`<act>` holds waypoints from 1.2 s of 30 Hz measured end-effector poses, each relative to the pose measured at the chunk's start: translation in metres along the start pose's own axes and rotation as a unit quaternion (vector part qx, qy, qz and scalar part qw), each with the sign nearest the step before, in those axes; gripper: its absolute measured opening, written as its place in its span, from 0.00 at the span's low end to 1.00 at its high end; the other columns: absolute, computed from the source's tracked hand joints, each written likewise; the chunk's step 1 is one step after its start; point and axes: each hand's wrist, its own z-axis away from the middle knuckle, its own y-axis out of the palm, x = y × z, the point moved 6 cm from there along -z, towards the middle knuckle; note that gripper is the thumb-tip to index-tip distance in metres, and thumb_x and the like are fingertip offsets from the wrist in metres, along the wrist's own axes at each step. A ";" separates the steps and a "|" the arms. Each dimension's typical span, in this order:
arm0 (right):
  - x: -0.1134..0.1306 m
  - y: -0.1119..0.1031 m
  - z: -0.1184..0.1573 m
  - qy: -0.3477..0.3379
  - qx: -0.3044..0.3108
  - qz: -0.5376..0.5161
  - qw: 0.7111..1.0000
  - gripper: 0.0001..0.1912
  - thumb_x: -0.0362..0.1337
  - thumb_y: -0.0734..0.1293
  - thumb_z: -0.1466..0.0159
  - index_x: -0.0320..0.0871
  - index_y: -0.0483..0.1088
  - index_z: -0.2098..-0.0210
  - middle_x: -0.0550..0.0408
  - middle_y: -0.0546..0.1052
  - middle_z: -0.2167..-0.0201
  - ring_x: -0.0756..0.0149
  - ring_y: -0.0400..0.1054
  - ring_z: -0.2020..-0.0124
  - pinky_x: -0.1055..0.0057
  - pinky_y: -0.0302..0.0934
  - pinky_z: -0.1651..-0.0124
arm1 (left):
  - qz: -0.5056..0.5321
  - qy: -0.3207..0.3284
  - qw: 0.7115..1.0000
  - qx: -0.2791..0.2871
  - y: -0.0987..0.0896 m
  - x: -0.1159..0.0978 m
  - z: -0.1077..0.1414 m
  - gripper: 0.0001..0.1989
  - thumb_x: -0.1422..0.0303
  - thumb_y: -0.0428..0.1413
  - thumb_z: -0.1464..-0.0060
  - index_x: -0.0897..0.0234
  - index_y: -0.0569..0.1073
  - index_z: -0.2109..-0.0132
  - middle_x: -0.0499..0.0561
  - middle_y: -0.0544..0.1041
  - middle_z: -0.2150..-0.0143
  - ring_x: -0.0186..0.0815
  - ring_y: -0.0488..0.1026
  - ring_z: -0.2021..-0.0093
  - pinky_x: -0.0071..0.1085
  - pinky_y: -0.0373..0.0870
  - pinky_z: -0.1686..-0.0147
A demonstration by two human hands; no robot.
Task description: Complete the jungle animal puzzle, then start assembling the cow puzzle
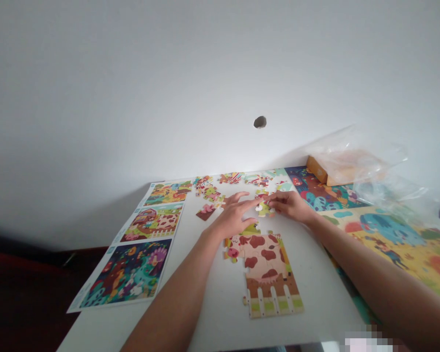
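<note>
A partly joined jigsaw puzzle (266, 259) lies on the white table, showing a brown-patched cow above a white fence. Beyond its top edge, a small green, white and red cluster of puzzle pieces (264, 209) lies between my hands. My left hand (236, 213) has its fingers spread, the index fingertip reaching to the cluster. At the cluster's right side, the fingers of my right hand (288, 205) are pinched together on a puzzle piece, mostly hidden by them. Left of my left hand rests a loose brown and pink puzzle piece (206, 211).
Several loose pieces (231, 178) line the table's back edge near the wall. A picture sheet (152, 222) with three scenes lies on the left. On the right are a finished-looking elephant picture (392, 230), a dark animal picture (302, 183), an orange box (317, 170) and clear plastic bags (366, 159).
</note>
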 end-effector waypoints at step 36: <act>-0.004 0.005 0.001 0.065 0.057 0.079 0.993 0.19 0.51 0.72 0.46 0.39 0.74 0.74 0.61 0.67 0.82 0.76 0.52 0.80 0.74 0.45 0.77 | 0.014 -0.029 0.997 0.068 0.002 0.000 0.004 0.19 0.75 0.58 0.46 0.54 0.75 0.48 0.47 0.67 0.34 0.47 0.51 0.31 0.52 0.53 0.33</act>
